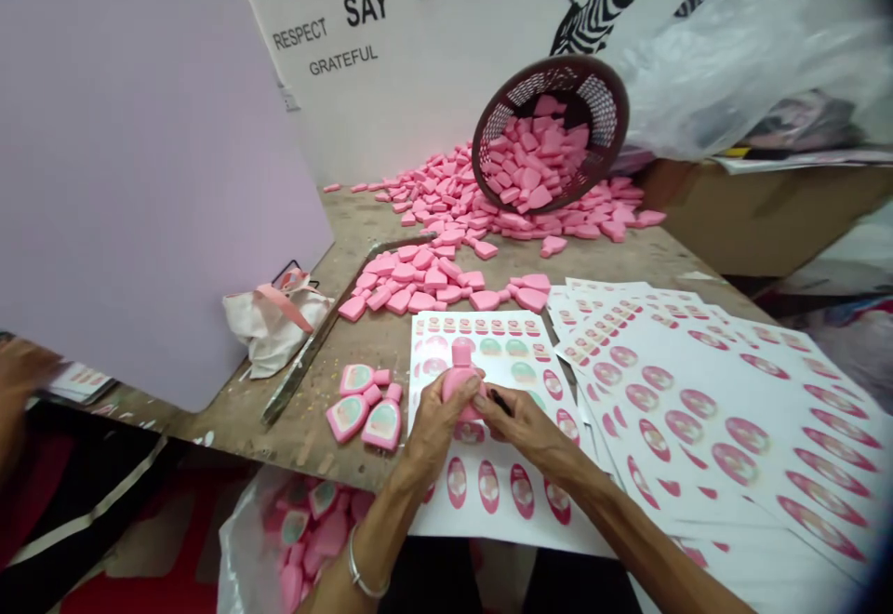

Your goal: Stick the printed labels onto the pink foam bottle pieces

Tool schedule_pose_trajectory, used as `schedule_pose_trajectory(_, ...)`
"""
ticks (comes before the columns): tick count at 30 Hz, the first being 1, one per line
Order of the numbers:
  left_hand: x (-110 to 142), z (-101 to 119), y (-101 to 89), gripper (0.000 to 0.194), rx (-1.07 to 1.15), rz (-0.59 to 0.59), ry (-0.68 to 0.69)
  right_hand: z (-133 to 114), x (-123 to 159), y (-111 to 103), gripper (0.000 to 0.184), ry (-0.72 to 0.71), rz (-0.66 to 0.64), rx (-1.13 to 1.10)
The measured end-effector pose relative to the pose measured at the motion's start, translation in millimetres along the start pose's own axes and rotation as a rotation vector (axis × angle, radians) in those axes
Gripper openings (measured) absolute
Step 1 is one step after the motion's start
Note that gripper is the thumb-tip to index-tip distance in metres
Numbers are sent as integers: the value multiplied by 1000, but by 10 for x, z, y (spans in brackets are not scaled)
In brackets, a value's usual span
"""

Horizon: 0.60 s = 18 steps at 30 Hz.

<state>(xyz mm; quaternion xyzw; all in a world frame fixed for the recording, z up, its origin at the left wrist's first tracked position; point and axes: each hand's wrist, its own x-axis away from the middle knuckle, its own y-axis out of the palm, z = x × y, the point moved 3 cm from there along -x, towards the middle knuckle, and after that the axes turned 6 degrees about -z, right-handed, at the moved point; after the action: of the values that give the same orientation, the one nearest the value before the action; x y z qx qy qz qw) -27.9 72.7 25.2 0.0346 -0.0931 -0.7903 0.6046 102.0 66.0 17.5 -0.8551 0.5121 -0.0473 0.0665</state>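
My left hand (433,423) is closed around a pink bottle-shaped piece (461,374), held upright over a sticker sheet (488,502). My right hand (525,420) meets it from the right, fingers pinched against the piece's side near a small dark tool or sticker edge I cannot make out. Three finished pink pieces with labels (366,409) lie on the worn table (327,353) just left of the sheet. A group of bare pink pieces (433,281) lies beyond the sheet.
A tipped brown basket (598,102) spills many pink pieces (481,205) at the back. Fanned sticker sheets (712,400) cover the right. A white cloth bag (275,321) and a lilac board (139,158) are on the left. A plastic bag of labelled pieces (299,530) hangs below the table edge. Another person's hand (20,372) shows far left.
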Motion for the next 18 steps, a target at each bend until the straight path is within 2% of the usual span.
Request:
schedule_pose_trajectory(2,21,-71,47,37,16,25,-25,34,68,-132,36,-3,27,121)
schedule_pose_trajectory(3,-2,-95,67,39,15,39,-33,66,93,-260,35,14,99,230)
schedule_pose_trajectory(6,-141,-185,134,42,6,39,-96,208,164,-736,34,142,437,574)
schedule_pose_trajectory(8,-210,-252,163,41,-58,54,-127,313,205,-953,30,202,567,688)
schedule_pose_trajectory(9,-218,-281,161,40,-107,88,-133,361,223,-1005,27,217,588,713)
schedule_pose_trajectory(11,-180,-313,132,38,-192,182,-128,431,265,-1007,21,226,595,734)
schedule_pose_trajectory(14,-59,-295,90,35,-290,289,-116,447,342,-850,18,202,579,826)
schedule_pose_trajectory(16,-1,-267,118,34,-308,271,-125,418,387,-729,17,146,562,917)
schedule_pose_trajectory(18,18,-258,204,34,-252,169,-137,390,414,-643,16,72,546,999)
